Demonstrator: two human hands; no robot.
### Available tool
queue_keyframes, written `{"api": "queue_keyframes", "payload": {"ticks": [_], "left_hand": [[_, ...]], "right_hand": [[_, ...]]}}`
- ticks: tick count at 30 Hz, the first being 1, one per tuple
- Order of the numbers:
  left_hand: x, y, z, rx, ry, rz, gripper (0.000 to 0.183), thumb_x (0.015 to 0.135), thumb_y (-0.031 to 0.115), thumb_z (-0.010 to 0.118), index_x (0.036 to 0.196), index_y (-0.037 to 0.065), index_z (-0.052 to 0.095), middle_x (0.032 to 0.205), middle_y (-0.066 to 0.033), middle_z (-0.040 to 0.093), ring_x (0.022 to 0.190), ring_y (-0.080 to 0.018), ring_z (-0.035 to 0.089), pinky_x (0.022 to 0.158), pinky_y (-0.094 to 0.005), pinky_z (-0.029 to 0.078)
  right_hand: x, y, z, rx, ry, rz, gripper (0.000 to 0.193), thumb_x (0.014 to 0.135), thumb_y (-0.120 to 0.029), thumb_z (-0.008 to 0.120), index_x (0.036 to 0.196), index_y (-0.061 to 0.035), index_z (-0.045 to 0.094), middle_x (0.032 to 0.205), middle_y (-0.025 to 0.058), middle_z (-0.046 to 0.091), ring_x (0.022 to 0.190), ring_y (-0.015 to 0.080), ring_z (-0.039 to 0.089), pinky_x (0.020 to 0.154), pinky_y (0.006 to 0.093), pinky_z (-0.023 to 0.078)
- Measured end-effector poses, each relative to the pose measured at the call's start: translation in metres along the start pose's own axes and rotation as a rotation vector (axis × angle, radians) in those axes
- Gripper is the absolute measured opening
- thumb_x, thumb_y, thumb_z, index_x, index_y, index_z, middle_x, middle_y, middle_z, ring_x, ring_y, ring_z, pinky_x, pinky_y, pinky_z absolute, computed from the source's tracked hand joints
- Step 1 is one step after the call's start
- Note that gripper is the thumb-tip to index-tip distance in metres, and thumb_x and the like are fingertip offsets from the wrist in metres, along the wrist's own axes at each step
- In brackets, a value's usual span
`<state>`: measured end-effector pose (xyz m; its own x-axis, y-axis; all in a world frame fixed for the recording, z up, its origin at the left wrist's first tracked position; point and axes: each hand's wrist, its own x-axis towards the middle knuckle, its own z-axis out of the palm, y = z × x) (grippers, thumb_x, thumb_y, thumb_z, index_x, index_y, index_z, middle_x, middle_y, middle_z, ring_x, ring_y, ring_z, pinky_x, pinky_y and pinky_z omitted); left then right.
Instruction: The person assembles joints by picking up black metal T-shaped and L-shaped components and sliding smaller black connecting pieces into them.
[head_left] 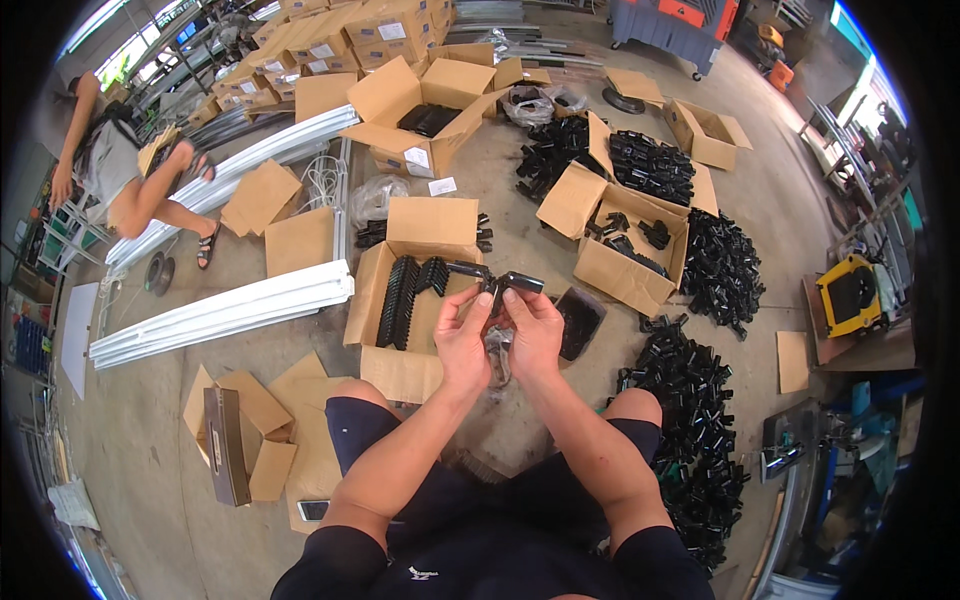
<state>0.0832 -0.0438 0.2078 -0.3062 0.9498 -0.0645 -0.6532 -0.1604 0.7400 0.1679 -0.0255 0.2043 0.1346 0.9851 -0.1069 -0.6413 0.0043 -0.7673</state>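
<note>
Both my hands are raised in the middle, thumbs side by side, closed around a black tube connector (523, 282). One glossy tube arm points right past my right hand (535, 335). Another dark arm reaches left above my left hand (464, 335). Whether these are one piece or two is hidden by my fingers. Just left of my hands, an open cardboard box (432, 222) holds rows of stacked black connectors (398, 302). Below my hands, a clear plastic bag (498, 350) lies partly hidden. A dark bin (582, 318) stands right of my right hand.
Loose black connectors (690, 400) lie in heaps on the right, around another open box (625, 275). White metal profiles (220, 312) lie on the left. A phone (313, 511) rests on cardboard near my leg. Another person (130, 175) sits at far left.
</note>
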Motion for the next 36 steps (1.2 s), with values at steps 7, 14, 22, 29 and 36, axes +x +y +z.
{"api": "queue_keyframes", "payload": {"ticks": [7,14,22,29,36], "left_hand": [[-0.002,0.010,0.010,0.038,0.011,0.059,0.021,0.094,0.003,0.071,0.113,-0.001,0.063,0.102,-0.0097,0.074,0.090,-0.0122,0.068,0.082,-0.0276,0.055],[-0.003,0.008,0.009,0.173,0.009,0.137,0.023,0.095,0.002,0.070,0.116,-0.001,0.064,0.109,-0.0097,0.071,0.095,-0.0143,0.068,0.084,-0.0306,0.057],[-0.005,0.008,0.007,0.121,0.007,0.084,0.022,0.095,0.001,0.069,0.116,-0.004,0.063,0.110,-0.0129,0.073,0.099,-0.0144,0.069,0.086,-0.0278,0.056],[-0.005,0.005,0.010,0.122,0.001,0.093,0.021,0.095,0.000,0.068,0.116,-0.003,0.063,0.108,-0.0118,0.073,0.094,-0.0134,0.070,0.080,-0.0276,0.058],[-0.003,0.005,0.010,0.126,0.004,0.099,0.022,0.096,0.001,0.067,0.118,-0.003,0.062,0.105,-0.0117,0.073,0.088,-0.0130,0.070,0.071,-0.0267,0.059]], "right_hand": [[-0.004,-0.005,0.005,-0.100,-0.009,-0.049,0.013,0.094,-0.003,0.069,0.106,0.0005,0.071,0.095,0.0071,0.073,0.074,0.0130,0.065,0.064,0.0276,0.052],[0.000,-0.003,-0.001,-0.050,-0.045,-0.052,0.014,0.095,-0.005,0.069,0.108,0.0004,0.070,0.096,0.0063,0.074,0.076,0.0124,0.067,0.064,0.0270,0.053],[-0.002,-0.012,0.008,-0.037,-0.001,0.060,0.011,0.097,-0.011,0.069,0.104,-0.0023,0.069,0.090,0.0047,0.073,0.070,0.0118,0.066,0.061,0.0262,0.052],[-0.003,-0.010,0.005,-0.015,0.018,0.084,0.011,0.097,-0.013,0.069,0.100,-0.0025,0.067,0.088,0.0041,0.071,0.068,0.0111,0.064,0.060,0.0262,0.051],[0.000,-0.008,0.000,-0.068,0.012,0.116,0.010,0.099,-0.013,0.067,0.101,-0.0039,0.066,0.087,0.0033,0.069,0.070,0.0106,0.064,0.058,0.0248,0.050]]}}
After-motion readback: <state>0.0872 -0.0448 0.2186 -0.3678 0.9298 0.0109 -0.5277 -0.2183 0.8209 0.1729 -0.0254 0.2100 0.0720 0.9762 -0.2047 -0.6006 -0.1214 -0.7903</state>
